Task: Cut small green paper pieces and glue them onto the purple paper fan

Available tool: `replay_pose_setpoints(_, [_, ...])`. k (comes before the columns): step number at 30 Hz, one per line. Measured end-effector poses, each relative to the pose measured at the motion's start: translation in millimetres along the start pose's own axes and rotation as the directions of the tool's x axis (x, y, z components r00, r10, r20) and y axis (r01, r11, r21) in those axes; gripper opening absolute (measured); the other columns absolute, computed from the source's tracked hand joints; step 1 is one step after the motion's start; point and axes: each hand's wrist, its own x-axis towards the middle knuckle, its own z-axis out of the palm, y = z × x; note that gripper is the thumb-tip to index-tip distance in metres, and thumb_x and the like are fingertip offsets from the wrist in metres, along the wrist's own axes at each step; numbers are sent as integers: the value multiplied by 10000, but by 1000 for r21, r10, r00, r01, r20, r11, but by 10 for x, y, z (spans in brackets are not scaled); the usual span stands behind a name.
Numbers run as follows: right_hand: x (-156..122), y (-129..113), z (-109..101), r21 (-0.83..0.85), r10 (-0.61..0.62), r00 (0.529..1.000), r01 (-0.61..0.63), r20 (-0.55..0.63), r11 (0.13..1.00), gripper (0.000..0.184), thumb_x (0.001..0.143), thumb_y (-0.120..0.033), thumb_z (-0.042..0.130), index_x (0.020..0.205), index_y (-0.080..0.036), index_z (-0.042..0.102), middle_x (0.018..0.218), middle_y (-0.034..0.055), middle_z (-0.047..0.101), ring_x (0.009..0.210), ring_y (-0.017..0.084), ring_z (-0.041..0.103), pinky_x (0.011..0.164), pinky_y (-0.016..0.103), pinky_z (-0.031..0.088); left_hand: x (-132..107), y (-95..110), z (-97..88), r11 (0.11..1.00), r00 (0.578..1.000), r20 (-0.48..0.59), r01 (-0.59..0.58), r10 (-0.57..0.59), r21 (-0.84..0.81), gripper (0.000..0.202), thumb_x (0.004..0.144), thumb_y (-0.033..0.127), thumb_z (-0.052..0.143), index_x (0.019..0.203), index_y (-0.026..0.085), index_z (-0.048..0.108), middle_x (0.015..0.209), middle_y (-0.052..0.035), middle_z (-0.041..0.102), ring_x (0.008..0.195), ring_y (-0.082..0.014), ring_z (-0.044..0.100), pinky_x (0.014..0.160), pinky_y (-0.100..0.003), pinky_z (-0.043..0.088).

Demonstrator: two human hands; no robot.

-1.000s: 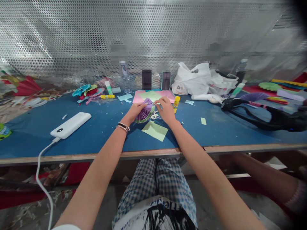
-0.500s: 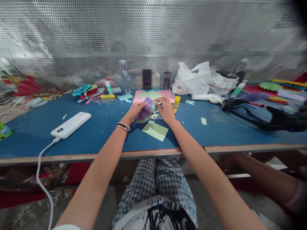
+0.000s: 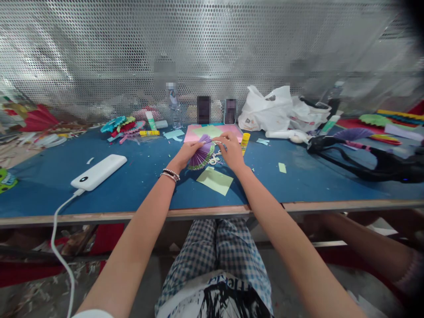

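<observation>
A purple pleated paper fan (image 3: pixel 200 158) with a green edge is pinched in my left hand (image 3: pixel 187 154), its folds spread downward. Close by its upper right edge, my right hand (image 3: pixel 232 150) has its fingertips together; whether a small scrap is between them I cannot make out. Under the hands lie white-handled scissors (image 3: pixel 213 160), partly hidden. A light green paper sheet (image 3: pixel 215 181) rests on the blue table just in front of them. Behind the hands are pink paper (image 3: pixel 192 135) and green paper (image 3: pixel 207 130).
A yellow glue stick (image 3: pixel 245 142) stands right of my right hand. A white power bank (image 3: pixel 99 171) with a cable lies left. At the back are a water bottle (image 3: pixel 175 108), two phones and white plastic bags (image 3: pixel 265 108). A black strapped device (image 3: pixel 364 159) lies right.
My right hand has shifted slightly and its fingers have changed pose near the fan's edge. My left hand keeps the fan in about the same place.
</observation>
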Motion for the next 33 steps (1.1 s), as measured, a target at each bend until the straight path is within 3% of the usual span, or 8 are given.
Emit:
replay_pose_setpoints(7, [1,10,-18,24,-13,1000,13,-2,1000,294,903,-305,351,1002,-265,625,946,67,494,894,184,464,799,323,406,-6,11,-20,999,1000,17,19,-19,-40,278,709,380,592,838,146,668,756,-41,660,685,-132,573,666,-251,431])
replay_pose_setpoints(12, [6,24,-5,76,-51,999,49,19,996,294,889,-201,358,1001,-256,625,971,69,492,898,177,459,788,317,407,-25,31,-35,999,999,34,23,-22,-31,281,703,380,594,834,141,659,764,-36,651,676,-124,565,659,-246,433])
replay_pose_setpoints(21, [9,9,-10,107,-77,997,74,25,992,364,827,-68,347,1017,-248,600,1028,65,475,949,175,448,844,322,396,-34,22,-33,989,999,37,-29,24,148,326,718,419,546,819,130,659,726,-21,634,639,-114,539,593,-224,403])
replay_pose_setpoints(28, [4,-11,-14,63,-23,1000,23,3,998,214,868,-255,404,1005,-224,565,1017,75,478,974,193,459,858,346,397,-67,79,-24,890,977,-27,-181,211,418,387,769,442,478,894,125,661,818,-35,659,751,-160,564,670,-251,418])
replay_pose_setpoints(33, [0,11,9,38,-2,1000,2,1,999,182,850,-304,455,934,-209,585,979,73,492,971,200,465,841,346,401,-66,88,13,714,896,-64,-305,439,630,384,793,367,468,1058,133,618,980,-65,664,874,-186,588,782,-272,423])
